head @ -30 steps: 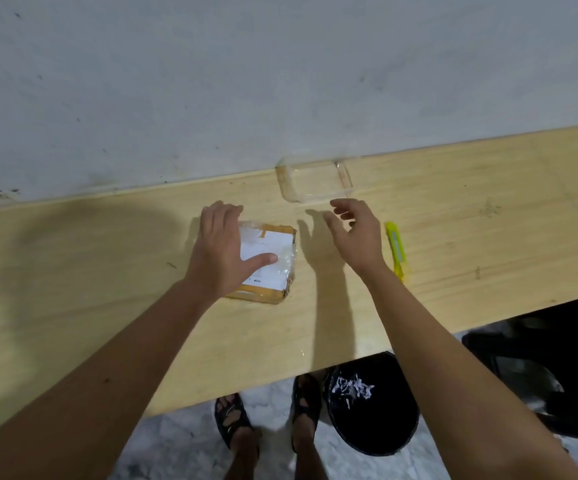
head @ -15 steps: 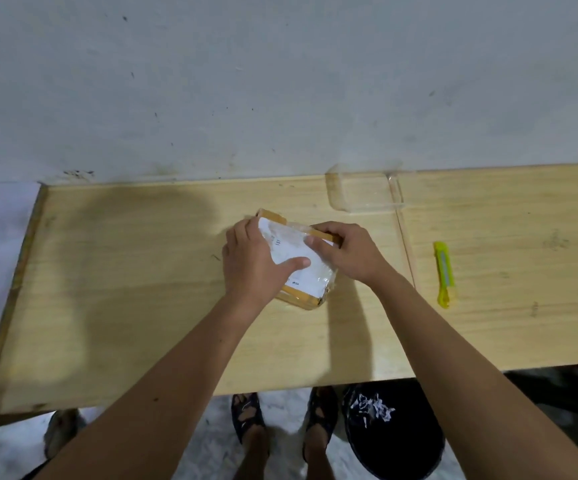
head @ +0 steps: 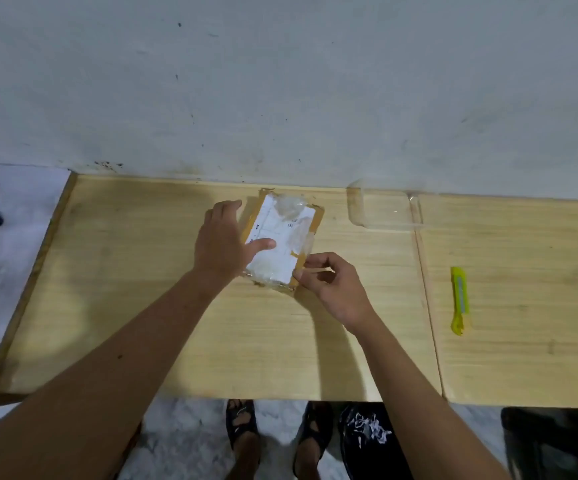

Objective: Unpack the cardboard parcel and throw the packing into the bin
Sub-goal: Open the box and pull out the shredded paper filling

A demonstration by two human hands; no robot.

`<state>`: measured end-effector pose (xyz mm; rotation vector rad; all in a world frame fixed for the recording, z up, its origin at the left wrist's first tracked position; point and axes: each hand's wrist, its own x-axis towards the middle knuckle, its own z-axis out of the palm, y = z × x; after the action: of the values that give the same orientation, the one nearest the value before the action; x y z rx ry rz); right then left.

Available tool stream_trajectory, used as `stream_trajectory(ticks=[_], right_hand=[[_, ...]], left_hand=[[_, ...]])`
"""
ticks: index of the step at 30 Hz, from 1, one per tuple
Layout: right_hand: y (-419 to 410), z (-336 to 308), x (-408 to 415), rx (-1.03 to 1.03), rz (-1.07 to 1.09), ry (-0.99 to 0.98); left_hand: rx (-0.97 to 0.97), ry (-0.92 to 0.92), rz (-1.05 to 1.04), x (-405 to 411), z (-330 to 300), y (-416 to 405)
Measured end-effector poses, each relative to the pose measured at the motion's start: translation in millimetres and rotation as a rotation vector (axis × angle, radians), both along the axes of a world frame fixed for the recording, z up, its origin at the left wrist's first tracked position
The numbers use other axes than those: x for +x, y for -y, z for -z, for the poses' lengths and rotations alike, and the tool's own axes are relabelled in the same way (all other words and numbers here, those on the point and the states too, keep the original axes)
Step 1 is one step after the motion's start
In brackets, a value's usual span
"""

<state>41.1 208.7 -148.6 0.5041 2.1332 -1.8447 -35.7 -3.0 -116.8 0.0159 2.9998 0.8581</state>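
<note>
The left hand (head: 223, 245) is pressing flat on the parcel (head: 282, 242) lying on the tabletop (head: 142, 306) while the right hand (head: 332, 285) is pinching tape at its 5 o'clock corner, so peeling probably comes next.

You are in a plain home-style work corner, not a fitted workshop: beyond your hands a bare, scuffed whitewashed wall (head: 280, 81) meets a pale wooden bench (head: 142, 306), below them marble-patterned floor tiles (head: 183, 441) carry your 2 sandalled feet (head: 242, 427), beside a black bin (head: 367, 441).
</note>
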Motion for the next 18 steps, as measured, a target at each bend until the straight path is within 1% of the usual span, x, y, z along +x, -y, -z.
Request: stream_trajectory(ticks=[3,5,7,9,11,13,14,15,16,18], right_hand=[[30,-1,-1,-0.116,0.017,0.004],[49,-1,1,-0.135,-0.004,0.000],[59,0,1,-0.083,-0.054,0.002],[55,-3,-3,0.043,-0.062,-0.015],[45,-11,-12,0.176,0.009,-0.093],[35,-21,-24,0.241,0.098,-0.207],[31,-26,-32,0.274,0.106,-0.262],[26,-28,-41,0.310,0.077,-0.301],[21,-30,-51,0.329,0.002,-0.321],[12,-30,-68,0.324,-0.213,-0.318]], left_hand=[[0.092,0.034,-0.107,-2,6,16],[0.126,0.043,-0.161,-2,10,26],[0.150,0.049,-0.190,0,13,36],[0.173,0.047,-0.185,3,14,45],[0.223,0.056,-0.199,8,12,50],[0.284,0.074,-0.222,18,9,50],[0.302,0.069,-0.223,24,9,48],[0.307,0.052,-0.209,32,9,45],[0.304,0.039,-0.184,39,11,43],[0.273,0.067,-0.129,50,16,39]])
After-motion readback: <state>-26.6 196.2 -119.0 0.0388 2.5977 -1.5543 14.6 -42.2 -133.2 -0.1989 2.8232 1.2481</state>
